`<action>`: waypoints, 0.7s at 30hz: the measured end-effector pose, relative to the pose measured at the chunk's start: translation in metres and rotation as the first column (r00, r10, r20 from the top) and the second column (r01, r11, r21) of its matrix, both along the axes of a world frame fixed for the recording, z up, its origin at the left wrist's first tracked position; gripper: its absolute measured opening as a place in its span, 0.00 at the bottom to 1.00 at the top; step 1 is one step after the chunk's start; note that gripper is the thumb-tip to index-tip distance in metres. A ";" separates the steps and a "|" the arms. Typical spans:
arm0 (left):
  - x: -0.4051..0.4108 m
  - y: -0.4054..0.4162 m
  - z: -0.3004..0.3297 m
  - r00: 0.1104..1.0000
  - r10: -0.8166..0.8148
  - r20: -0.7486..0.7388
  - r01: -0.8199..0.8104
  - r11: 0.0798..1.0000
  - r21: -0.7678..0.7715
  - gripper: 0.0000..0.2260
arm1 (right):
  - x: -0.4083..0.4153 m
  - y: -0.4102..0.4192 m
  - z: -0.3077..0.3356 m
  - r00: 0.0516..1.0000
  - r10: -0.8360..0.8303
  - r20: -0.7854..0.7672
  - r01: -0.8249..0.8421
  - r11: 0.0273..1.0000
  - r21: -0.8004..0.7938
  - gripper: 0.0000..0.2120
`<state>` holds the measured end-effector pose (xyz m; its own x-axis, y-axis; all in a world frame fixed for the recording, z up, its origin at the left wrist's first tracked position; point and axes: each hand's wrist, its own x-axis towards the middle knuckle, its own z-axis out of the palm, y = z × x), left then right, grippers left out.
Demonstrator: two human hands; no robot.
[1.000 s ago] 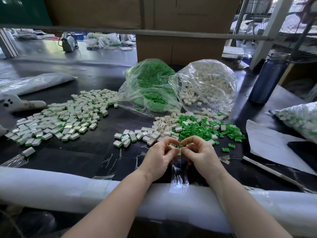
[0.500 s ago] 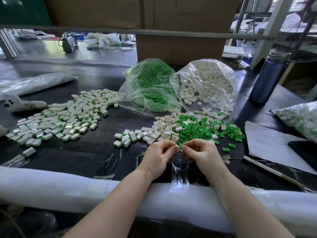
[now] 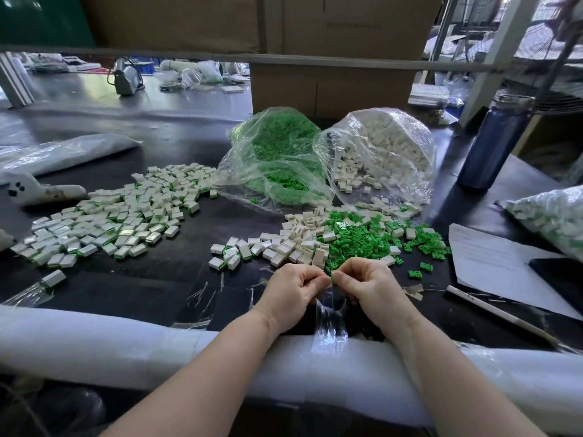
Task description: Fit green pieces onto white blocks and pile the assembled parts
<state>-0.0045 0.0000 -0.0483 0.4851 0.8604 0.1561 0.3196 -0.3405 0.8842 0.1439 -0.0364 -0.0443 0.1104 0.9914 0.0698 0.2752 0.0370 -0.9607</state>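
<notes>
Pinching a green piece (image 3: 332,276) between left hand (image 3: 291,290) and right hand (image 3: 369,287), both curled; white block unseen; needing square alignment, then firm pressing.

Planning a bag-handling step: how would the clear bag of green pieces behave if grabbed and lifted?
The bag of green pieces would likely sag: its thin film is wrinkled and slumped. Its mouth lies open toward the table, so loose pieces would probably spill. The glossy film may be slippery.

Left hand (image 3: 291,290) and right hand (image 3: 370,287) together, pinching a green piece (image 3: 332,276)
</notes>
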 end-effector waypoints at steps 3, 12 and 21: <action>-0.001 0.000 0.000 0.999 -0.010 -0.034 0.011 1.000 0.026 0.06 | 0.002 0.000 -0.001 0.999 0.020 0.026 -0.019 1.000 -0.024 0.10; 0.000 0.000 -0.002 0.986 0.001 -0.166 0.018 0.993 0.113 0.06 | 0.004 -0.001 0.000 0.994 0.062 0.095 -0.058 0.998 -0.039 0.10; 0.001 -0.002 0.001 0.979 -0.016 -0.202 0.043 0.990 0.132 0.07 | 0.004 -0.003 0.002 0.983 0.079 0.168 -0.072 0.996 -0.052 0.11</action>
<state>-0.0034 -0.0024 -0.0478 0.5431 0.8228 0.1675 0.4730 -0.4646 0.7486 0.1483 -0.0392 -0.0418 0.0254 0.9990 0.0362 0.4328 0.0217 -0.9012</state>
